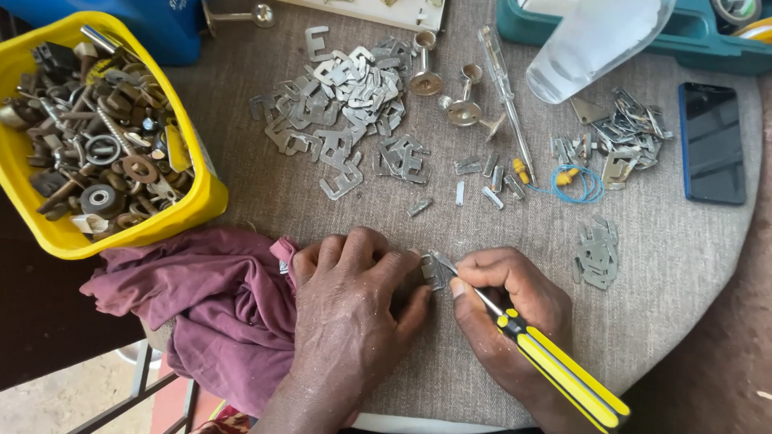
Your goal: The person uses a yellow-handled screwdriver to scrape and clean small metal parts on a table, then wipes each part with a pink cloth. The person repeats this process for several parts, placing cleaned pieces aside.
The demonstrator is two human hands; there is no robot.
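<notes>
Grey felt-like cloth covers the round table (683,265), and both hands work near its front edge. At the middle, the left hand (350,309) lies palm down, its fingers pressing on a small stack of flat metal plates (435,272) and pinning it to the cloth, thumb tip just beside the stack. Facing it, the right hand (507,309) is clenched around a yellow-and-black screwdriver (563,370), gripped low on the shaft like a pen; the handle slants down toward the lower right and the blade tip rests on the top of the stack. Under the left wrist lies a crumpled maroon cloth (209,305), spilling off the table's left edge. Just right of the right hand sits a small heap of similar plates (597,255). Farther up the table, a few loose strips (482,181) are scattered beside a second screwdriver with a clear handle (505,88), and near them lie yellow earplugs on a blue cord (575,181). A big pile of E-shaped metal stampings (346,104) spreads across the upper middle, with several brass fittings (450,92) close by. At the left stands a yellow bin (193,201) full of rusty hardware. On the right edge rests a dark phone (712,143), with a teal tray (643,36) and a clear plastic bag (595,40) above it.
</notes>
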